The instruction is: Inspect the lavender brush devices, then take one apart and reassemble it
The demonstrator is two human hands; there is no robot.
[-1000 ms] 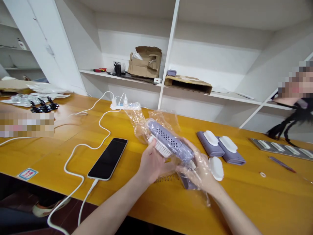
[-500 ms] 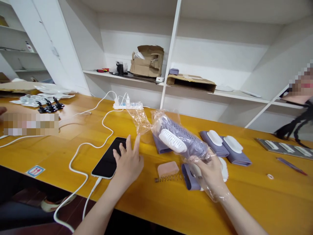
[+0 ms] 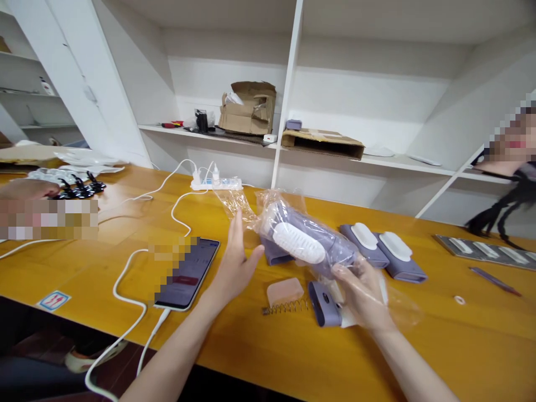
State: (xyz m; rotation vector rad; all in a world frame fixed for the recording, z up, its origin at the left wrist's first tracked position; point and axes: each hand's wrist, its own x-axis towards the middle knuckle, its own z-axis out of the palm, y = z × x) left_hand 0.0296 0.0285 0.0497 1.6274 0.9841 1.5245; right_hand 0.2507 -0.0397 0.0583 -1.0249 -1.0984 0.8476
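My right hand is closed round the lower end of a purple plastic device in a clear plastic bag, with a white ribbed oval part facing up. The bag's twisted end stretches left across the table. My left hand hovers beside the phone, fingers extended and thumb spread, holding nothing. The phone screen is lit and a white cable is plugged into its near end. Below the device lie a pinkish block, a coil spring and a small purple housing.
Two purple pieces with white ovals sit to the right, near a grey strip with white parts and a thin stick. A power strip stands at the back. Another person's hand is at far left, near black clips.
The phone screen has gone from dark to lit. My left hand has moved from over the phone to its right, its thumb spreading. Another person's hand has come further in from the left.
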